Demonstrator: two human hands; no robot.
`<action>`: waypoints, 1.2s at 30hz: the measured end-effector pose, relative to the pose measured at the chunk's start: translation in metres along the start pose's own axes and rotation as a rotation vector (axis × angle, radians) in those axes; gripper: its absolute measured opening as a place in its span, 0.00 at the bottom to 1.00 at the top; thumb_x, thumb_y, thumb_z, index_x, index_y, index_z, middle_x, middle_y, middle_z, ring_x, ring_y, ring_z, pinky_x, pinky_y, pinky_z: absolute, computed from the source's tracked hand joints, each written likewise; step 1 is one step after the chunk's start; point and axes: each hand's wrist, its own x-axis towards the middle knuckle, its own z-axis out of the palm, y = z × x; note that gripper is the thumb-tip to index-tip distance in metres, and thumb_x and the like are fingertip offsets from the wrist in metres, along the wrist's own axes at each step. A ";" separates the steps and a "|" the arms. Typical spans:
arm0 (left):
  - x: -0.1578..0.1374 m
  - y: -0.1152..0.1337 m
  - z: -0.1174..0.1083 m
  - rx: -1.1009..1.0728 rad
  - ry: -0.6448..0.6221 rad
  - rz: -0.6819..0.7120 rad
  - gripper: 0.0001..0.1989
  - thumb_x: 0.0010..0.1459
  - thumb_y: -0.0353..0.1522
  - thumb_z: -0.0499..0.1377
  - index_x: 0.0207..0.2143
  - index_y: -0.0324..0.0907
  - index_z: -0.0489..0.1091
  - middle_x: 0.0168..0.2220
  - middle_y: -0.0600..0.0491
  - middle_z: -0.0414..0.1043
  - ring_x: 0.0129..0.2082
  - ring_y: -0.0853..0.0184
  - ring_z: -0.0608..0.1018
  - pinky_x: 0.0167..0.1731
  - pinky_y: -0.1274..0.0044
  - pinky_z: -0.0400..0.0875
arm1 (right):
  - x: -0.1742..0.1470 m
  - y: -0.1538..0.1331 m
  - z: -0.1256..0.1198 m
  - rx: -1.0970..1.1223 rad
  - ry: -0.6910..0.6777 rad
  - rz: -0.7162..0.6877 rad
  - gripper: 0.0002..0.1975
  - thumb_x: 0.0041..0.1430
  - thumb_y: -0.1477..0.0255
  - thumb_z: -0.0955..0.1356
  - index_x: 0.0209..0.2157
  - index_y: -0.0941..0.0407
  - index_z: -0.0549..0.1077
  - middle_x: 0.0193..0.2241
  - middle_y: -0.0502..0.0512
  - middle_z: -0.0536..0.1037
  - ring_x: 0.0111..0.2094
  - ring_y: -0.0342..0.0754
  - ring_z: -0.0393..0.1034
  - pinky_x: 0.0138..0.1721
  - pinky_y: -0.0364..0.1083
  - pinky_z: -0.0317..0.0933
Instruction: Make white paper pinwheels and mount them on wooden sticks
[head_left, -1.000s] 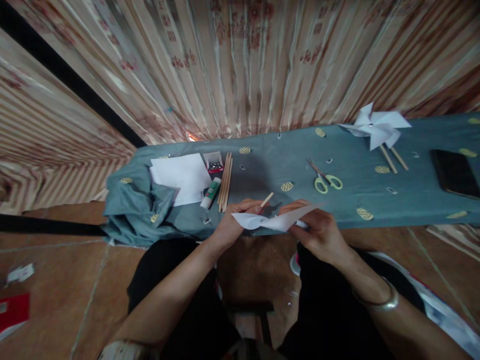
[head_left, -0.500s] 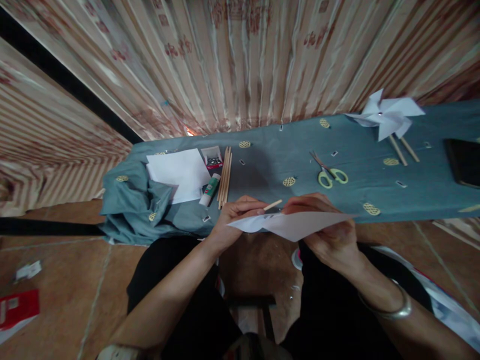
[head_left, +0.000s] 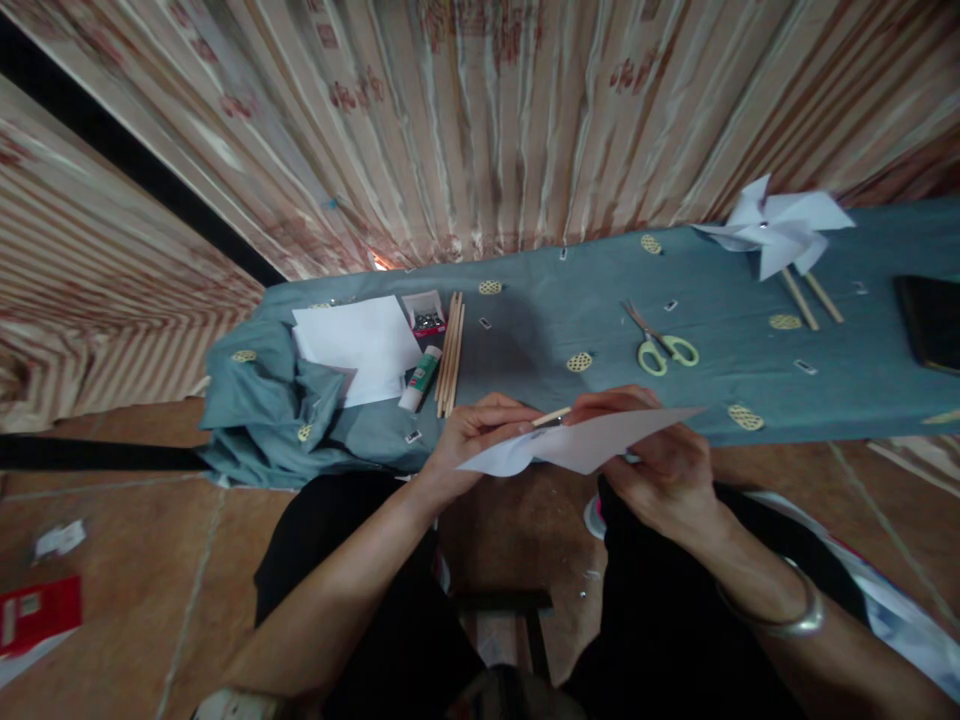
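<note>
Above the table's near edge, my left hand is closed on a short wooden stick, whose tip points right. A folded white paper pinwheel is gripped at its right side by my right hand, fingers curled behind and under it. The pinwheel's left blade lies against my left hand. Between the hands, a small dark metal piece, perhaps a pin, shows beside the stick's tip. The paper hides some of my right fingers, and whether stick and pinwheel are joined cannot be seen.
On the blue cloth lie white paper sheets, a glue stick, a box of pins and several wooden sticks. Green-handled scissors, finished pinwheels and a dark phone are farther right.
The wooden stick has shifted slightly right, its tip closer to my right fingers. The pinwheel's right blade has tilted a little upward. Both hands keep their hold.
</note>
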 end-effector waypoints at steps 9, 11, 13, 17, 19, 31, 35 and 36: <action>0.000 -0.001 -0.002 0.026 -0.030 0.021 0.11 0.51 0.41 0.68 0.36 0.46 0.81 0.34 0.49 0.75 0.35 0.67 0.74 0.36 0.76 0.67 | -0.001 0.001 0.000 0.002 -0.014 0.006 0.08 0.60 0.78 0.66 0.39 0.55 0.76 0.38 0.57 0.80 0.40 0.51 0.73 0.42 0.52 0.66; 0.000 -0.001 -0.003 0.024 -0.034 0.020 0.12 0.51 0.41 0.68 0.36 0.45 0.81 0.34 0.49 0.75 0.35 0.67 0.74 0.36 0.76 0.67 | -0.002 0.001 0.001 0.006 -0.012 0.007 0.08 0.60 0.78 0.66 0.39 0.55 0.76 0.38 0.57 0.80 0.40 0.51 0.73 0.42 0.52 0.66; 0.000 0.000 -0.003 0.028 -0.039 0.020 0.11 0.51 0.40 0.68 0.36 0.45 0.81 0.34 0.49 0.76 0.35 0.67 0.74 0.36 0.76 0.67 | -0.002 0.001 0.001 0.011 0.000 0.007 0.08 0.60 0.77 0.67 0.39 0.54 0.76 0.38 0.56 0.80 0.40 0.51 0.74 0.42 0.52 0.66; -0.001 0.004 -0.003 0.040 -0.050 0.021 0.11 0.51 0.40 0.68 0.36 0.46 0.81 0.33 0.49 0.75 0.34 0.68 0.74 0.35 0.77 0.66 | -0.001 0.000 0.000 0.006 0.006 0.011 0.09 0.60 0.77 0.67 0.40 0.52 0.76 0.38 0.55 0.80 0.40 0.51 0.74 0.41 0.53 0.67; -0.002 0.007 -0.002 0.052 -0.043 0.015 0.11 0.51 0.39 0.68 0.36 0.46 0.81 0.33 0.49 0.75 0.34 0.68 0.74 0.34 0.77 0.66 | -0.001 0.000 0.000 0.005 -0.005 0.011 0.09 0.60 0.77 0.66 0.40 0.52 0.76 0.38 0.55 0.80 0.39 0.51 0.74 0.41 0.53 0.68; -0.005 -0.006 0.000 0.158 0.037 0.078 0.12 0.51 0.41 0.67 0.38 0.47 0.81 0.33 0.50 0.74 0.33 0.67 0.75 0.35 0.77 0.68 | -0.001 0.001 0.006 0.107 -0.008 0.318 0.05 0.58 0.73 0.67 0.31 0.53 0.76 0.32 0.52 0.80 0.35 0.50 0.74 0.40 0.49 0.67; -0.002 -0.015 0.002 0.170 0.054 0.089 0.11 0.51 0.42 0.66 0.32 0.44 0.81 0.33 0.51 0.76 0.36 0.64 0.77 0.38 0.75 0.70 | 0.002 0.007 0.012 0.234 -0.026 0.539 0.05 0.55 0.68 0.70 0.29 0.55 0.77 0.27 0.50 0.78 0.28 0.45 0.70 0.30 0.44 0.64; 0.000 -0.017 0.002 0.178 0.055 0.090 0.12 0.49 0.42 0.67 0.29 0.44 0.81 0.32 0.50 0.76 0.37 0.63 0.77 0.39 0.75 0.70 | 0.003 0.010 0.014 0.270 -0.046 0.593 0.07 0.54 0.66 0.71 0.30 0.55 0.77 0.26 0.49 0.77 0.26 0.44 0.68 0.28 0.43 0.62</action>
